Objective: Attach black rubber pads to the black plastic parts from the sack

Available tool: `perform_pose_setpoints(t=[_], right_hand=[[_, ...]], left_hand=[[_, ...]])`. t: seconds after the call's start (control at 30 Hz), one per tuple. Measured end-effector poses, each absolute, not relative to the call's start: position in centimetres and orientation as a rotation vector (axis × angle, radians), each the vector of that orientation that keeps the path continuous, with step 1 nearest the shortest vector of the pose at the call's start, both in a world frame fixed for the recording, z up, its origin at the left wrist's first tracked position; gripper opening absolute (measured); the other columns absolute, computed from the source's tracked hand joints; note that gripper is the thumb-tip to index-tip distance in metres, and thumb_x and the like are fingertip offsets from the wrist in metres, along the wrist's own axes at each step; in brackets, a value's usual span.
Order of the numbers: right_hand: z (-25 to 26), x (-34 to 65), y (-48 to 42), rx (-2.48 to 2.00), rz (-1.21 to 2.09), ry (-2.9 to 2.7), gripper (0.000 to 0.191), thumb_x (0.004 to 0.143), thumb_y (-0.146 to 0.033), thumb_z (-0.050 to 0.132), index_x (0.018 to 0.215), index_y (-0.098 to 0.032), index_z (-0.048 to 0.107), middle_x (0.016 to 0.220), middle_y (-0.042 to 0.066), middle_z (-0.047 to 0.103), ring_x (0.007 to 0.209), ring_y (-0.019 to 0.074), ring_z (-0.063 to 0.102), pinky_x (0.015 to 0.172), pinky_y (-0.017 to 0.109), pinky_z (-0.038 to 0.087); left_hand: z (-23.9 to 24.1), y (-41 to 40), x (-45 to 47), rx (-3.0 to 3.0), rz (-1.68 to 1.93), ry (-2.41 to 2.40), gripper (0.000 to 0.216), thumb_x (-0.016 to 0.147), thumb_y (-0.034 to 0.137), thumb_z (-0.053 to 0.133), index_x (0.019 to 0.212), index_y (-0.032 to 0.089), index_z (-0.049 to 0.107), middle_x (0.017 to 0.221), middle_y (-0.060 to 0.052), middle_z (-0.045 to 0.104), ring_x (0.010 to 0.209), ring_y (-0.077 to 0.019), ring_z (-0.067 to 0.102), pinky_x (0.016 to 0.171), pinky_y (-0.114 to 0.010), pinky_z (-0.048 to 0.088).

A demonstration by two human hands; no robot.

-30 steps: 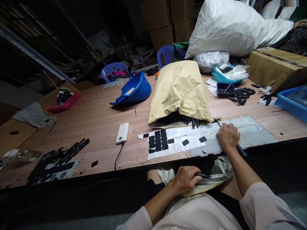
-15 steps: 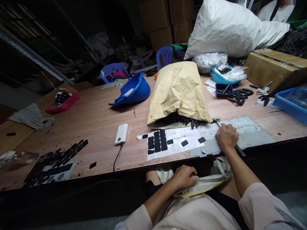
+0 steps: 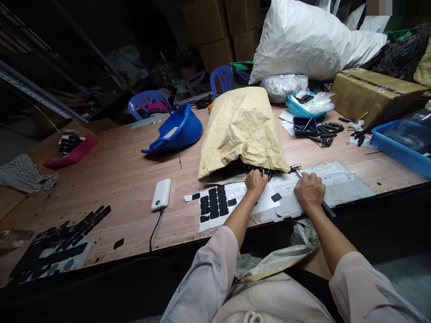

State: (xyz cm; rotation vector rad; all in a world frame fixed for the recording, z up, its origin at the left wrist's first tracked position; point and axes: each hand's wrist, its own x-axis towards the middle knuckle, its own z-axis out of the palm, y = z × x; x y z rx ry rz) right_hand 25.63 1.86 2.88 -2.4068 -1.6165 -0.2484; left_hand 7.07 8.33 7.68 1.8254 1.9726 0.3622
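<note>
My left hand (image 3: 256, 181) is at the mouth of a yellow woven sack (image 3: 240, 121), fingers curled in among slim black parts (image 3: 268, 173) that poke out of it. What those fingers hold is hidden. In my right hand (image 3: 310, 190) is a small hammer (image 3: 298, 172), its metal head to the upper left and its dark grip end sticking out below the fist. That fist rests over a grey, tape-covered sheet (image 3: 346, 184) at the table's front edge. White backing paper (image 3: 240, 190) with several black rounded stickers (image 3: 213, 202) lies under and left of my left forearm.
A white power bank (image 3: 161, 194) with a cable lies left of the paper. Behind are a tilted blue basin (image 3: 183, 128), a cardboard box (image 3: 373, 96) and a large white sack (image 3: 306, 40). An opened sack (image 3: 276, 262) lies across the lap.
My left hand has risen from the lap sack to the yellow sack's mouth on the table. My right hand keeps its hold on the hammer. The view has shifted slightly right.
</note>
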Motion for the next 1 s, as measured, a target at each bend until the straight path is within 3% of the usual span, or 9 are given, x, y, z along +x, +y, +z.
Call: perform_pose_setpoints(t=[0.17,0.37,0.8,1.0], right_hand=[[2.8,25.6,1.9,-2.395,-0.252,-1.615,0.031,0.099,-0.023,0.049,0.121,-0.011,0.068,0.115,0.021,0.063,0.103,0.0310,0.052,0.077,0.038,0.031],[3.0,25.6,1.9,-2.419,-0.247,-1.606,0.033,0.104,-0.025,0.042,0.121,-0.011,0.067,0.116,0.021,0.064,0.106,0.0307,0.054,0.078,0.037,0.030],[3.4,25.7,1.9,-2.401,-0.187,-1.565,0.040,0.106,-0.027,0.040,0.124,-0.011,0.072,0.119,0.023,0.064,0.106,0.0315,0.056,0.080,0.039,0.036],[3.3,27.2,1.6,-2.258,-0.047,-1.341,0.039,0.101,-0.030,0.050,0.124,-0.014,0.076,0.110,0.018,0.067,0.094,0.0272,0.057,0.076,0.037,0.039]], left_hand=[[7.7,6.5,4.2,1.860,0.337,1.953,0.009,0.090,0.029,0.072,0.095,0.021,0.075,0.114,-0.011,0.079,0.105,-0.0292,0.072,0.083,-0.035,0.052],[6.4,2.3,-0.5,1.991,0.431,1.589,0.011,0.084,0.020,0.076,0.095,0.023,0.074,0.101,-0.001,0.075,0.092,-0.0201,0.068,0.083,-0.030,0.052],[2.7,1.2,-0.1,2.094,0.620,1.437,0.020,0.082,0.027,0.089,0.100,0.024,0.081,0.097,-0.003,0.070,0.100,-0.0233,0.064,0.096,-0.037,0.049],[2.1,1.6,-0.3,2.068,0.650,1.414,0.020,0.083,0.027,0.089,0.102,0.025,0.084,0.098,-0.003,0.073,0.101,-0.0242,0.065,0.097,-0.038,0.051]])
